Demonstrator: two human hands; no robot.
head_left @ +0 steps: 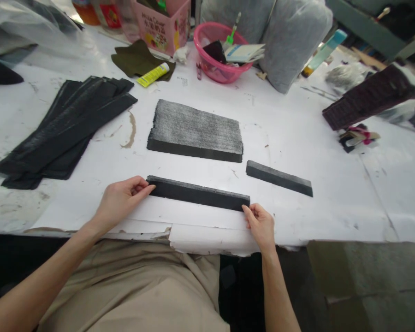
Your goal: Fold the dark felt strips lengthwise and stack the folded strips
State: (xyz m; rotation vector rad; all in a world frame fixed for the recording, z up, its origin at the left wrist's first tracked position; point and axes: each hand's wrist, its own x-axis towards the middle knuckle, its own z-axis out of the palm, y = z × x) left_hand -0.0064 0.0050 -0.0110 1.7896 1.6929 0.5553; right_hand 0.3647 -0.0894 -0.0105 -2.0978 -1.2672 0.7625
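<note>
A long black strip (198,193) lies flat near the front edge of the white table (297,216). My left hand (121,199) pinches the strip's left end with fingers closed on it. My right hand (261,224) pinches its right end the same way. Just behind the strip sits a thick grey-black stack of strips (196,131). A shorter dark strip (278,178) lies apart to the right.
A fan of black pieces (60,127) lies at the left. At the back stand a pink basin (221,50), a pink box (162,23), a yellow tube (153,74) on olive cloth, and grey rolls (290,41). Dark maroon material (370,97) lies at right.
</note>
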